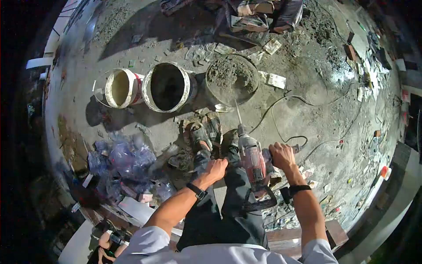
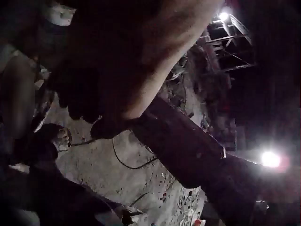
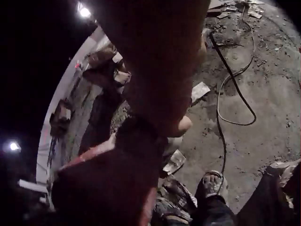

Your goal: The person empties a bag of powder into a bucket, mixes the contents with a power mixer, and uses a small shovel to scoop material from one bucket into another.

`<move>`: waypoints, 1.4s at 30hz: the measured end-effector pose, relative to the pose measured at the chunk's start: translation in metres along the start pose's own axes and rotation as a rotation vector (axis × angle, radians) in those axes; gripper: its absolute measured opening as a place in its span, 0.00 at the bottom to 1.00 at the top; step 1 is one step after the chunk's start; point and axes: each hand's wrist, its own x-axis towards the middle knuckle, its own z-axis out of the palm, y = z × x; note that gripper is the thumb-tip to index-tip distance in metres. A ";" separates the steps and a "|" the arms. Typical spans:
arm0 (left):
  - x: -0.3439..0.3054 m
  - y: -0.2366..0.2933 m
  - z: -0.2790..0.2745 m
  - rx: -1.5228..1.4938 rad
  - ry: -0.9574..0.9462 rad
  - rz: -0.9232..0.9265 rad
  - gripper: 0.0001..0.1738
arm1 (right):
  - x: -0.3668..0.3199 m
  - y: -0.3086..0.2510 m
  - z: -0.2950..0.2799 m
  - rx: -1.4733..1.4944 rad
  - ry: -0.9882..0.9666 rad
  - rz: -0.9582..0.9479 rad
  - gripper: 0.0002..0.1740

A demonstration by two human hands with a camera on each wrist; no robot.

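Note:
A red power mixer [image 1: 254, 160] hangs in front of my legs, its thin shaft [image 1: 238, 115] pointing toward a round pan of grey mortar [image 1: 231, 79]. My right hand [image 1: 281, 155] grips the mixer's right handle. My left hand [image 1: 218, 167] curls around what looks like the left handle, beside my knee. In the right wrist view the red mixer body [image 3: 106, 181] fills the lower left, below my wrist. The left wrist view is dark, and my left hand [image 2: 101, 66] shows there only as a shadow.
A white bucket [image 1: 120, 88] and a larger dark-filled bucket [image 1: 168, 86] stand left of the pan. A black cable [image 1: 281, 110] loops over the dusty concrete floor. Crumpled plastic [image 1: 127, 160] lies at the left, and cement bags [image 1: 259, 15] at the top. My shoes [image 1: 204, 132] stand near the pan.

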 end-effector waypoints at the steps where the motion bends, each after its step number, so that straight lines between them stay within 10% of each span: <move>1: -0.002 -0.003 0.004 0.002 -0.050 -0.025 0.09 | -0.003 -0.003 0.006 0.000 -0.007 0.010 0.07; 9: -0.036 0.004 0.038 0.007 0.230 0.068 0.06 | -0.033 -0.010 0.033 -0.059 0.004 0.020 0.13; 12: -0.030 0.004 0.053 -0.028 -0.073 0.021 0.06 | -0.045 -0.007 0.044 -0.083 0.008 0.000 0.20; 27: -0.049 -0.013 0.108 -0.045 -0.043 0.095 0.09 | -0.075 -0.023 0.061 -0.019 0.160 0.010 0.17; 32: -0.051 0.000 0.088 -0.211 -0.204 -0.033 0.06 | -0.082 -0.018 0.082 -0.036 -0.126 0.084 0.25; 39: -0.061 -0.045 0.181 -0.125 -0.051 0.067 0.06 | -0.096 -0.024 0.090 -0.055 -0.033 0.078 0.26; 42: -0.058 -0.003 0.103 -0.147 -0.458 -0.098 0.13 | -0.099 -0.027 0.099 -0.051 -0.026 0.076 0.24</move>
